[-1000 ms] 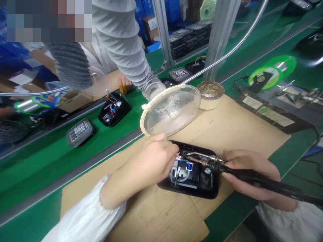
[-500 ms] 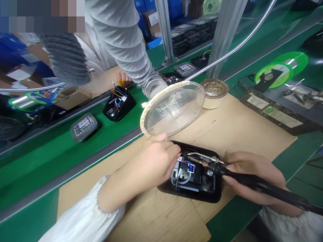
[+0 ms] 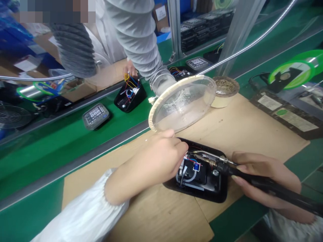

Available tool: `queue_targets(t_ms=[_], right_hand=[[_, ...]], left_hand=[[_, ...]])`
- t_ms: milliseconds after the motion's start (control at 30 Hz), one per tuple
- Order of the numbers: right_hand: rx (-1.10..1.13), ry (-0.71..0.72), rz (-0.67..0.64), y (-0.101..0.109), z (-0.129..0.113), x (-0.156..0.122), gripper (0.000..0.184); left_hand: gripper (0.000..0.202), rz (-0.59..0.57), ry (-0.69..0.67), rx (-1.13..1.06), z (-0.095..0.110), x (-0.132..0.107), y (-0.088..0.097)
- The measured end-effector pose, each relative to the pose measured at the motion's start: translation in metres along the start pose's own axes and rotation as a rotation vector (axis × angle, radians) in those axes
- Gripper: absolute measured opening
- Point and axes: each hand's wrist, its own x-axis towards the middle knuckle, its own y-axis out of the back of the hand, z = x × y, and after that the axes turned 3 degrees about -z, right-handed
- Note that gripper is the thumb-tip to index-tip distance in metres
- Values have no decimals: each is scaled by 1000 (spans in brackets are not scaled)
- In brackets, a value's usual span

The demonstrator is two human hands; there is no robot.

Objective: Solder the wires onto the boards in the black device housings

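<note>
The left hand (image 3: 166, 154) is over the left end of a black shell (image 3: 214, 190). Its fingers are bent and gathered close together, beside red and blue wires (image 3: 190, 159); the tips are mostly hidden, so I cannot tell if they pinch a wire. The right hand (image 3: 267, 178) has its fingers closed around the smooth black handle of an iron (image 3: 275, 190), with the thumb along the side. The metal end of this iron, a thin bent tube beside a thicker, brownish tip, reaches over the shell near the wires; whether it touches them I cannot tell.

The shell is of glossy plastic, rectangular with rounded corners, lying open side up on flat brown cardboard (image 3: 156, 218). Inside it there is a small blue part (image 3: 196, 166) with a white frame, a curved pale tube (image 3: 193, 177) and a round silvery screw (image 3: 215, 172).

Just behind the shell stands a clear, oval hood (image 3: 181, 109) with a cream-coloured rim, joined to a pleated white hose (image 3: 138, 43). Beside the hood is a round pot (image 3: 225, 88) with rough, grainy content. On the green belt (image 3: 63, 148) lie a grey display (image 3: 96, 116) and another black shell with loose coloured wires.
</note>
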Motion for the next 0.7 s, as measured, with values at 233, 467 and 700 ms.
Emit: queue_targets(t_ms=[233, 467, 700], right_hand=[[-89, 92, -172, 12, -6, 12, 12], [-120, 111, -337, 11, -8, 26, 12], [-96, 90, -351, 10, -7, 23, 23]], left_hand=[[28, -55, 12, 40, 0, 0, 1], [27, -63, 34, 37, 0, 1, 3], [27, -60, 33, 26, 0, 2, 3]])
